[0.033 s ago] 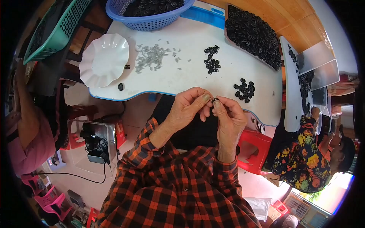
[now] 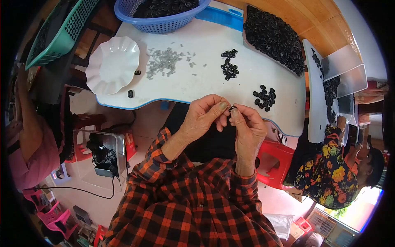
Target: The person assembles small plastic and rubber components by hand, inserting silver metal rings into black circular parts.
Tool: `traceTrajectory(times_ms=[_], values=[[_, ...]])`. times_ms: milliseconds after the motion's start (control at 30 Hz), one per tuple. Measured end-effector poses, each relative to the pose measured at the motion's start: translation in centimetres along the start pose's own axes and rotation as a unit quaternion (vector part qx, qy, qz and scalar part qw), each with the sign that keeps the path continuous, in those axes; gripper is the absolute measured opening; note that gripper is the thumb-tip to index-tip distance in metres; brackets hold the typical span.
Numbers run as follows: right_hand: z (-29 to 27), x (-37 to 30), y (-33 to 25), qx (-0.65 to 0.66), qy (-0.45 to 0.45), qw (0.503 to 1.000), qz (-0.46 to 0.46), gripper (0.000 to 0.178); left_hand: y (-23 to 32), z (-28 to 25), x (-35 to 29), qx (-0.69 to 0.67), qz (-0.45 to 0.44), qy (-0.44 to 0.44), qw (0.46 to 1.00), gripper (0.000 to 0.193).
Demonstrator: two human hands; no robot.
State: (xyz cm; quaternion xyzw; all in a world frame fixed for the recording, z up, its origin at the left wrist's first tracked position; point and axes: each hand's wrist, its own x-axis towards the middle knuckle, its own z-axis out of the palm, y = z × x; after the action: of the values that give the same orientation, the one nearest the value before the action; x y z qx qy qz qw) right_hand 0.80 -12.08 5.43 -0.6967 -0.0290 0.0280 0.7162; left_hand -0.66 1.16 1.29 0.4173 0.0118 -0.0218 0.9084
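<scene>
Just off the table's near edge my two hands meet, thumbs and index fingers pinched. My right hand (image 2: 249, 128) grips a small black plastic piece (image 2: 232, 108), mostly covered by the fingertips. My left hand (image 2: 202, 117) is closed in a pinch right beside it; whatever lies between those fingertips is too small to make out. Close to my right hand, a group of black oval pieces (image 2: 265, 97) lies on the white table (image 2: 197, 88). Farther off is a cluster of flat black pieces (image 2: 229, 69). Small clear-grey bits (image 2: 164, 62) are scattered left of them.
A white scalloped plate (image 2: 113, 66) stands at the table's left, two black pieces beside it. Behind are a blue basket (image 2: 162, 25) and a tray (image 2: 273, 39) heaped with black parts. A co-worker in a floral top (image 2: 329, 168) sits right; another person's pink sleeve (image 2: 39, 152) shows left.
</scene>
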Motion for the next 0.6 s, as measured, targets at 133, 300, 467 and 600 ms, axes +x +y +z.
traceTrajectory(times_ms=[133, 300, 467, 600], values=[[0.07, 0.02, 0.06, 0.006, 0.003, 1.0, 0.014, 0.014, 0.39, 0.01, -0.1, 0.012, -0.012, 0.004, 1.0, 0.022], [0.02, 0.12, 0.29, 0.014, -0.001, 1.0, 0.012, 0.015, 0.56, 0.0, -0.1, 0.015, -0.016, 0.006, 1.0, 0.022], [0.23, 0.17, 0.04, 0.007, 0.002, 1.0, 0.021, 0.015, 0.1, -0.29, -0.04, 0.017, -0.008, 0.007, 1.0, 0.021], [0.22, 0.17, 0.03, 0.005, 0.004, 1.0, 0.022, 0.015, 0.28, -0.15, -0.07, 0.019, -0.013, 0.008, 1.0, 0.021]])
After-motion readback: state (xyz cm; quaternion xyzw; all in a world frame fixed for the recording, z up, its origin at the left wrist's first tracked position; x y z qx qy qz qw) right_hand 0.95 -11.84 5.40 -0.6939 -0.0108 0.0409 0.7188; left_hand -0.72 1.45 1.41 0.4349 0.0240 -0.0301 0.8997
